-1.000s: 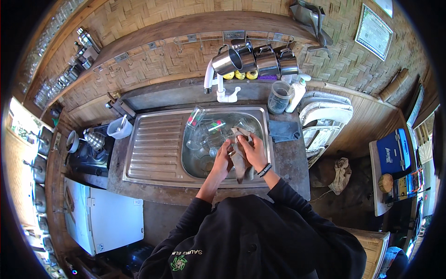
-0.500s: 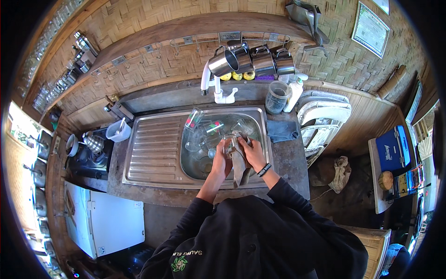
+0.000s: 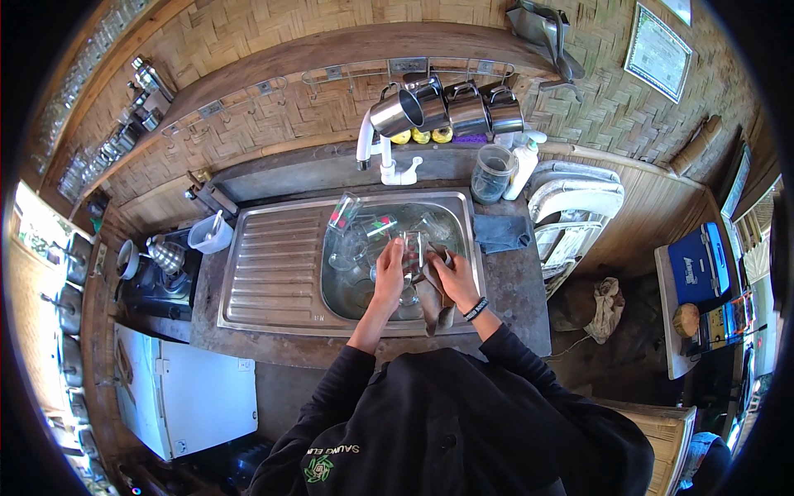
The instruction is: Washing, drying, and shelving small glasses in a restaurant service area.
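Over the basin of a stainless-steel sink (image 3: 265,273), my left hand (image 3: 389,274) is closed around a clear drinking glass (image 3: 413,250). On the glass's other side, my right hand (image 3: 454,281) grips a grey-brown cloth (image 3: 433,304), which hangs down toward the sink's front edge. Between the hands the glass is partly covered by fingers and cloth. Several other clear glasses (image 3: 351,248) lie in the basin to the left of my hands. One glass with a red mark (image 3: 343,212) leans at the basin's back left corner.
A white faucet (image 3: 395,169) rises behind the basin, below several hanging steel mugs (image 3: 399,112). To the right stand a clear jar (image 3: 493,174), a white pump bottle (image 3: 523,168) and a folded dark cloth (image 3: 503,233). A white tub (image 3: 212,235) sits left of the drainboard.
The glass now shows more plainly between my hands. My right hand has shifted slightly right and down with the cloth, and my left hand has turned more upright.
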A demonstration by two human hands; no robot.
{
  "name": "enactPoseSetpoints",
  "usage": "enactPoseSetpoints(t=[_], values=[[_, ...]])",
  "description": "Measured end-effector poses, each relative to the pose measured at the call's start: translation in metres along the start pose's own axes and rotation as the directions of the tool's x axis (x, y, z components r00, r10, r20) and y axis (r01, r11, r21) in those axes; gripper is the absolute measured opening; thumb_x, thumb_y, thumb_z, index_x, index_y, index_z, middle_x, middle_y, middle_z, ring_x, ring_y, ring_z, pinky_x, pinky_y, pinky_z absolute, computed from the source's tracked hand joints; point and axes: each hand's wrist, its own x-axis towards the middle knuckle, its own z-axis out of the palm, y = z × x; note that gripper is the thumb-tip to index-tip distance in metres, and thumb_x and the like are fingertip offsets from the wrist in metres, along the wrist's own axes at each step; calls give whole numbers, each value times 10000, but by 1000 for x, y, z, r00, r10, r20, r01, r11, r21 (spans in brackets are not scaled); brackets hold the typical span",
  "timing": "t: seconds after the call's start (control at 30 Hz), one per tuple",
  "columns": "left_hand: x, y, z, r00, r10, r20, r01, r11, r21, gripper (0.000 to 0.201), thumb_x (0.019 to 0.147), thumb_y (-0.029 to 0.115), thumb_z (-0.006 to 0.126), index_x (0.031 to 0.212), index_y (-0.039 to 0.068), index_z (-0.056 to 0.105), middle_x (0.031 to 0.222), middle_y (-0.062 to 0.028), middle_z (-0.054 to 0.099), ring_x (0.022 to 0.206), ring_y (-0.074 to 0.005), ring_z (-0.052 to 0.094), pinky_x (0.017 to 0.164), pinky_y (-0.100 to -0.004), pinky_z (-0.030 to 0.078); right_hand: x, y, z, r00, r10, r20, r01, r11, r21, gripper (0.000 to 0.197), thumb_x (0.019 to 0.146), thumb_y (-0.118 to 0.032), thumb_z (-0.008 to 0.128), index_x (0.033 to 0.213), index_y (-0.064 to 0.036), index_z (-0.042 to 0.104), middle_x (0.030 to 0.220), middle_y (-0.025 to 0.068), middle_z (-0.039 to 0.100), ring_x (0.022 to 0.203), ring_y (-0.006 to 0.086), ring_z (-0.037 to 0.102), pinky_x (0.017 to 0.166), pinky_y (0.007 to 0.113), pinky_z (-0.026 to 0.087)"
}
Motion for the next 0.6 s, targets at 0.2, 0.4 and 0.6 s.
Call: enactPoseSetpoints(t=[0.2,0.4,0.6], values=[[-9,10,12,989,-147,-7,145,983,-113,351,1006,404,514,1150,86,544,1001,-31,611,938,-135,607,777,-309,493,-18,-43,0,949,-288,-128,275,955,-110,269,872,-223,688,970,24,649,806,208,633,711,392,624,624,423,487],[-8,-2,5,984,-176,4,174,970,-170,330,999,403,538,1148,109,544,978,3,592,892,-110,588,733,-280,485,-22,-67,-3,848,-523,-83,511,850,-132,193,889,-124,682,1000,24,627,949,176,600,834,367,616,696,404,488],[-1,-7,-10,983,-119,139,142,976,-167,343,1032,389,462,1161,87,563,1044,-35,623,941,-136,635,773,-296,534,-2,-59,6,859,-485,-163,473,874,-110,249,906,-193,664,1022,23,618,916,187,628,802,405,632,661,411,495]])
